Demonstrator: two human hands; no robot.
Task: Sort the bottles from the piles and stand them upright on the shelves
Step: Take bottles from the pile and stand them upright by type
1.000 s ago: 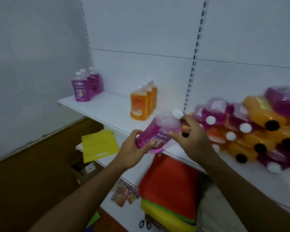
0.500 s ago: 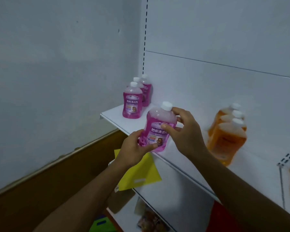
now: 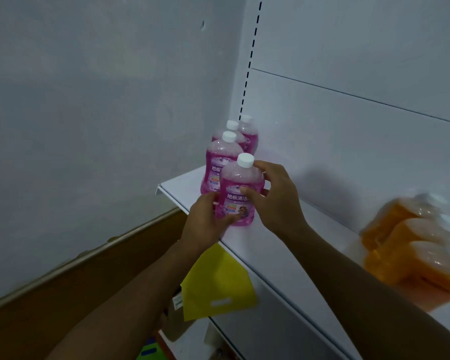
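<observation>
Item in hand: one clear plastic bottle of pink liquid with a white screw cap (image 3: 238, 193), upright, its base at or just above the white metal shelf (image 3: 283, 245); contact cannot be told. The left hand (image 3: 205, 224) grips the lower body from the shelf's front edge, thumb curled across the label. The right hand (image 3: 273, 201) holds the shoulder and side, thumb on the label, fingers curled round behind the neck. Label: large white characters "地板清洁", the rest covered by the thumb; smaller print and a small picture below, unreadable. Just behind the held bottle, touching or nearly so, stands a row of three matching pink bottles (image 3: 220, 162), upright, running back to the rear panel; the nearest shows "地板" before it is hidden. Beyond the left hand the shelf's front lip ends in a corner near the grey side wall (image 3: 89, 126). To the right of the right hand lies a bare stretch of shelf, then a blurred cluster of orange bottles with pale caps (image 3: 413, 250) near the frame edge. Behind the row rises a white back panel with a slotted upright (image 3: 252, 48). Below the left forearm a yellow plastic bag with a cut-out handle (image 3: 218, 287) hangs over a lower shelf's edge.
</observation>
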